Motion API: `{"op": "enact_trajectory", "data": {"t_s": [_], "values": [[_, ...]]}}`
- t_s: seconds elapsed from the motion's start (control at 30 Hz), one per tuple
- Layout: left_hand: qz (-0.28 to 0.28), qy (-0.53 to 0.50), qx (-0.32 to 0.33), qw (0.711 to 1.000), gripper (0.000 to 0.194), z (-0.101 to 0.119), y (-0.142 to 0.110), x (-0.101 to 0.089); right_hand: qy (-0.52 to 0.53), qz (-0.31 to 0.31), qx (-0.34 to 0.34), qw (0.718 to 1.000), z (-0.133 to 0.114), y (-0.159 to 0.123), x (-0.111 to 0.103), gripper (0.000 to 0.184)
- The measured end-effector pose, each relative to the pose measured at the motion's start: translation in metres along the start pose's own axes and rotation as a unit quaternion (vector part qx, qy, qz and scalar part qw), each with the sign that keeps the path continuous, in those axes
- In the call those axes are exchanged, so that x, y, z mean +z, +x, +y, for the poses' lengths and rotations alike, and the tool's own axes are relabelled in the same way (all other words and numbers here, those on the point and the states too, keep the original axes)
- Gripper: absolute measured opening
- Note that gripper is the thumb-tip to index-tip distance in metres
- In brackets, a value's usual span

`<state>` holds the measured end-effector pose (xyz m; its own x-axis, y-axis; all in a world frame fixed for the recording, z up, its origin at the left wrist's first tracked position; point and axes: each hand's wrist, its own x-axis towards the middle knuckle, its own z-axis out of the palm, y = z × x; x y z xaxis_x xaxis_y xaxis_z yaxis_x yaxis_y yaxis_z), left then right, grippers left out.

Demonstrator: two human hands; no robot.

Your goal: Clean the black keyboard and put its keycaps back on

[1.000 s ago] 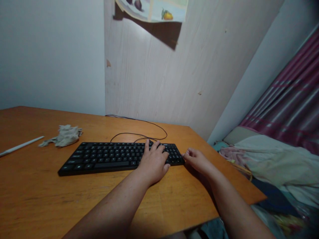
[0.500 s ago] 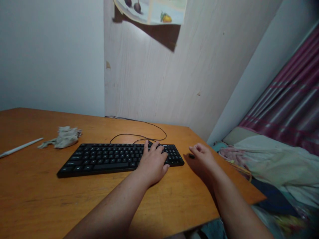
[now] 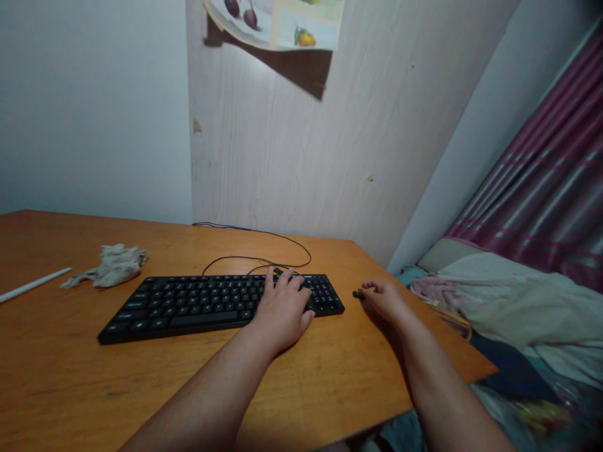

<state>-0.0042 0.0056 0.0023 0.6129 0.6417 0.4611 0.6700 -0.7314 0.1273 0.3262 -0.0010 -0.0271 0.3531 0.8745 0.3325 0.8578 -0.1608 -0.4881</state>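
A black keyboard (image 3: 202,304) lies across the desk in the head view. My left hand (image 3: 282,307) rests palm down over its right part, fingers spread and reaching toward the back edge, covering some keys. To the right of the number pad, a small black piece (image 3: 358,294) sits at the desk surface; it is too small to name surely. My right hand (image 3: 384,300) is beside it with curled fingers, the tips closed at its right end. The underside of that hand is hidden.
A thin black cable (image 3: 282,235) loops behind the keyboard. Left of it lie a crumpled grey cloth (image 3: 117,265) and a white pen-like stick (image 3: 35,284). The wooden desk (image 3: 141,389) ends on the right, near a bed with rumpled bedding (image 3: 509,307).
My right hand has moved from the keyboard's right edge to the right, rose off the small black piece, then came down to it again. My left hand stays on the keyboard. The view shifts slightly.
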Motion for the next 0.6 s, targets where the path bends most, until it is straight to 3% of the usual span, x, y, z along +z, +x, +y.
{"op": "enact_trajectory", "data": {"t_s": [0.3, 0.6], "values": [[-0.006, 0.001, -0.003, 1.000, 0.033, 0.001, 0.000, -0.001, -0.092, -0.059, 0.002, 0.994, -0.018, -0.008, -0.006, 0.020], [-0.006, -0.006, -0.001, 1.000, 0.033, 0.000, 0.000, 0.000, -0.060, -0.042, -0.003, 0.997, -0.029, -0.013, -0.008, 0.013]]}}
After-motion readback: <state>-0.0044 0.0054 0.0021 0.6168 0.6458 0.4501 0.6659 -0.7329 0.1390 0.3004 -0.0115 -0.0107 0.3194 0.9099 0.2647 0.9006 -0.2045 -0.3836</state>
